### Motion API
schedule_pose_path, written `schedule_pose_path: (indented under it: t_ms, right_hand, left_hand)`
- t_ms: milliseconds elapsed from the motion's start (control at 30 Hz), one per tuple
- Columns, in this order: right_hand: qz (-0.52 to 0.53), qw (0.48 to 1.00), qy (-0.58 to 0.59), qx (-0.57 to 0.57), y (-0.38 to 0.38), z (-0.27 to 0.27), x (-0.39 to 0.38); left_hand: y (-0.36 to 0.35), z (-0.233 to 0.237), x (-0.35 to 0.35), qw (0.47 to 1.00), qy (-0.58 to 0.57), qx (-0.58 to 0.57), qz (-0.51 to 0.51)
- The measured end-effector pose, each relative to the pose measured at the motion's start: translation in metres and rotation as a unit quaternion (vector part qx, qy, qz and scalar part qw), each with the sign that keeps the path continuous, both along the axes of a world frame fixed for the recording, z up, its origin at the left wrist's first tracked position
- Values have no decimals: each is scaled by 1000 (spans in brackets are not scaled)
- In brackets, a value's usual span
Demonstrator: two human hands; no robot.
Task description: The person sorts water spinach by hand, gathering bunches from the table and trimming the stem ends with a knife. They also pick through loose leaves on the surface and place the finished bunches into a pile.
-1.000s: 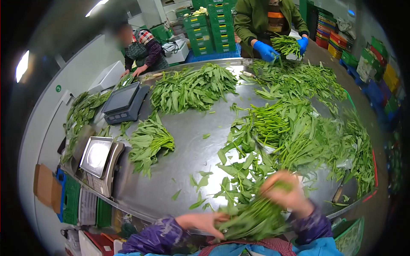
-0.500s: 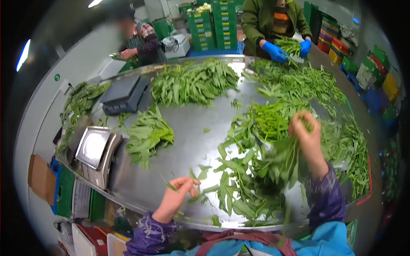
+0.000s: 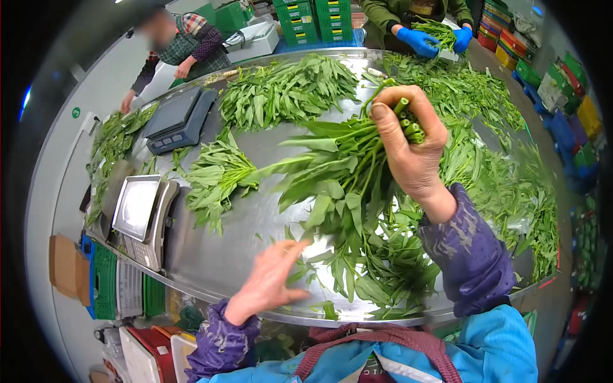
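The right hand (image 3: 414, 153) pinches greens (image 3: 345, 163), its grip hiding some stems (image 3: 401, 105); the left hand (image 3: 269, 279), blurred, is spread.

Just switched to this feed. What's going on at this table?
The right hand grips a bunch of leafy greens by the stems, holding it up over the metal table. The left hand is open over the near side and appears empty. Across the table, a person in blue gloves holds another bunch. On the left stand two scales, with a smaller bunch lying beside them.
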State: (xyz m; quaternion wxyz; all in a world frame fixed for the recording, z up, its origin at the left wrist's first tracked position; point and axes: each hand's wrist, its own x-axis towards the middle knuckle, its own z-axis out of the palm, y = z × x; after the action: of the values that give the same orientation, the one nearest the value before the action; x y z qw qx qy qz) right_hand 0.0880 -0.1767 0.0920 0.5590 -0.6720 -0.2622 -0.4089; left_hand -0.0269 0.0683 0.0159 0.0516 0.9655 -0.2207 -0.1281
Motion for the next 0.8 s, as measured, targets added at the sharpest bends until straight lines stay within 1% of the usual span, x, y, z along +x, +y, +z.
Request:
schedule_pose_path:
  t_ms: [33,67,100,133,167,200,233,267,300,333,367,400,433,467,533,567,600,667,700,733,800]
  right_hand:
    - [-12,999,-28,-20,5,-3,1]
    - [-24,997,-58,-39,10,-6,2]
    - [-11,994,-89,-57,15,-10,-1]
    - [-9,987,-144,-69,22,-21,-4]
    - [9,986,-127,-107,25,-35,-18]
    - [36,984,-126,-121,30,-54,-32]
    - [82,981,-89,-154,31,-83,-52]
    - [126,972,-20,-198,31,-110,-76]
    - [207,939,86,-260,25,-126,-100]
    - [233,915,140,-298,18,-144,-123]
    - [281,894,190,-293,8,-157,-138]
    - [301,890,217,-263,1,-164,-150]
    - [278,899,232,-246,-7,-166,-157]
    - [253,907,247,-230,-15,-168,-165]
    - [187,913,323,-167,-29,-171,-174]
    - [166,909,356,-139,-32,-167,-175]
    - [152,901,391,-112,-39,-177,-180]
    - [91,861,499,-39,-42,-186,-190]
    - [96,847,523,2,-40,-188,-188]
    - [94,846,524,4,-36,-186,-184]
    - [94,837,535,-61,-27,-178,-175]
  left_hand:
    - [-7,1,1,945,203,-253,-39]
    - [-15,0,1,788,381,-479,-73]
    - [-29,-4,-2,787,382,-479,-70]
    - [-47,-9,-8,650,462,-603,-28]
    - [-59,-14,-11,484,522,-702,17]
    - [-64,-23,-11,482,522,-703,22]
    - [-67,-39,-11,399,523,-751,52]
    - [-65,-57,-12,312,520,-790,86]
    - [-58,-76,-20,201,547,-805,107]
    - [-57,-96,-29,193,548,-804,121]
    - [-61,-117,-41,238,549,-774,209]
    - [-64,-133,-53,282,546,-733,292]
    - [-69,-141,-65,246,555,-736,299]
    - [-71,-148,-72,240,558,-732,308]
    - [-75,-152,-78,261,579,-718,285]
    - [-79,-145,-75,255,575,-727,276]
    - [-80,-144,-73,254,577,-725,276]
    - [-77,-141,-73,267,578,-725,262]
    - [-77,-140,-72,276,571,-726,266]
    - [-79,-140,-73,276,573,-724,267]
    - [-82,-143,-74,220,564,-756,248]
